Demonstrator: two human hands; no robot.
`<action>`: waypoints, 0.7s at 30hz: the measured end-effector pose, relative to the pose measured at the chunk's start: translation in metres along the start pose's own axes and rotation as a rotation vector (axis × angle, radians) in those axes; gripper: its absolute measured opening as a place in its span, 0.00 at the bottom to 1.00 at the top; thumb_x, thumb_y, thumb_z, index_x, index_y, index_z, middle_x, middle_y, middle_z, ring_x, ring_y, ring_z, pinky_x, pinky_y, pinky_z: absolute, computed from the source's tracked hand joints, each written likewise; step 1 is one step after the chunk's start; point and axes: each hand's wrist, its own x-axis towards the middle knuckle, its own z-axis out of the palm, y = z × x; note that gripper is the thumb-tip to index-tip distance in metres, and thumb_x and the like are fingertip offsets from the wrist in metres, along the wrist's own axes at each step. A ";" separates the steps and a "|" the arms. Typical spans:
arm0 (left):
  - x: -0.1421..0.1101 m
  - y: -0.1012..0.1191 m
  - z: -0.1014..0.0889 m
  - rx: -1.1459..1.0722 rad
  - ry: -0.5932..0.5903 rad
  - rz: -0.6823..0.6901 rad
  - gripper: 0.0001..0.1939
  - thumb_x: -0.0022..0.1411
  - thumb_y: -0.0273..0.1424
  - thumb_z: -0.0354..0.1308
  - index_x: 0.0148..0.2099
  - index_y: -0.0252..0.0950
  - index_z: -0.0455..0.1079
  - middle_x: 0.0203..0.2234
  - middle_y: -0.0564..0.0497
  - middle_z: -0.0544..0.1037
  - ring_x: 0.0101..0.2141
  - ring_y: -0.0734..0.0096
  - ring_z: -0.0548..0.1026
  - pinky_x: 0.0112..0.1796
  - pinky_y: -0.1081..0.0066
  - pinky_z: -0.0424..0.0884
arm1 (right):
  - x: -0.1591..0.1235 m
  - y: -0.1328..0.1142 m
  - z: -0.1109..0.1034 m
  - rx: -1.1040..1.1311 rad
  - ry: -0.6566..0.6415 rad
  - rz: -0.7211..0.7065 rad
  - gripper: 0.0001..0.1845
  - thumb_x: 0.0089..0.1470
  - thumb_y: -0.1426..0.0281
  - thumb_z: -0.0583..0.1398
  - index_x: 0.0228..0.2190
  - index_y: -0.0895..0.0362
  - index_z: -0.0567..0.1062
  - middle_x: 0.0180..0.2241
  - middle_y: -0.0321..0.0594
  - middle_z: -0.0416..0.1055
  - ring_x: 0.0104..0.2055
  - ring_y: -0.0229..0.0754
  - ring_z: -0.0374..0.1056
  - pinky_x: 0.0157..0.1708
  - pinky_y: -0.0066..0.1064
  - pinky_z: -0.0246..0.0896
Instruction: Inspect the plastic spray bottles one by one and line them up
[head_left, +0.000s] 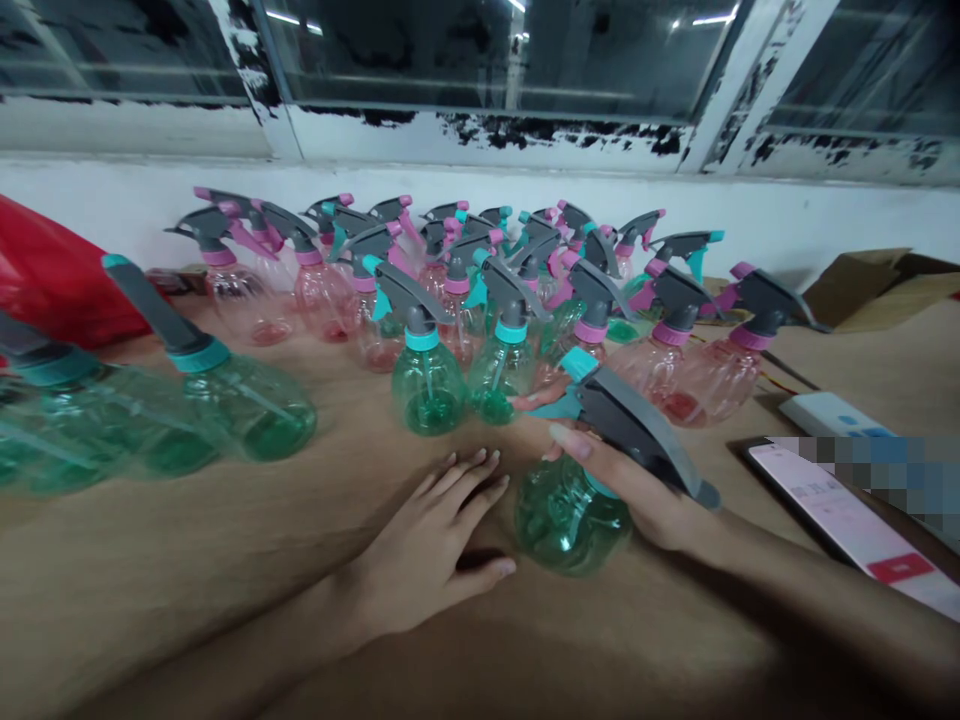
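My right hand (637, 490) is closed around the neck of a green spray bottle (566, 525), just under its grey head with the turquoise nozzle and trigger. That bottle is slightly tilted; whether its base touches the table I cannot tell. To its left, my left hand (427, 540) lies palm down over the table (300, 560) with fingers stretched, holding nothing. Two more green spray bottles, a left one (429, 385) and a right one (504, 370), stand upright just beyond my hands.
Several pink spray bottles (326, 295) and green ones crowd the back along the wall. More green bottles (247, 410) stand at the left, near a red bag (52, 270). On the right are a phone (847, 520), a white device (832, 412) and a cardboard box (877, 290).
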 end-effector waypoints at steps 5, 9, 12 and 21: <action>-0.001 0.000 0.000 0.014 0.004 0.001 0.34 0.66 0.51 0.47 0.63 0.30 0.57 0.62 0.41 0.57 0.62 0.55 0.54 0.59 0.56 0.51 | -0.002 0.000 0.000 -0.013 0.033 0.000 0.15 0.55 0.58 0.59 0.43 0.52 0.73 0.29 0.36 0.72 0.31 0.41 0.69 0.43 0.39 0.65; -0.001 0.000 0.000 0.020 0.009 -0.003 0.34 0.66 0.51 0.46 0.63 0.32 0.57 0.62 0.42 0.58 0.62 0.55 0.54 0.59 0.56 0.50 | -0.006 0.008 -0.001 -0.020 0.041 0.025 0.10 0.56 0.59 0.58 0.34 0.51 0.76 0.29 0.36 0.73 0.34 0.41 0.70 0.39 0.36 0.67; -0.001 0.000 0.000 0.008 -0.004 -0.009 0.33 0.66 0.51 0.47 0.65 0.33 0.55 0.63 0.43 0.57 0.62 0.56 0.54 0.59 0.57 0.50 | -0.006 0.010 -0.001 0.000 0.042 0.021 0.09 0.57 0.61 0.58 0.33 0.51 0.75 0.33 0.36 0.74 0.34 0.41 0.71 0.37 0.33 0.68; -0.001 -0.002 0.001 -0.008 0.010 -0.003 0.34 0.66 0.50 0.47 0.65 0.33 0.52 0.63 0.43 0.57 0.61 0.56 0.54 0.59 0.55 0.50 | 0.000 0.005 0.003 0.012 -0.002 0.005 0.15 0.57 0.57 0.57 0.42 0.51 0.71 0.20 0.30 0.61 0.23 0.36 0.62 0.30 0.32 0.64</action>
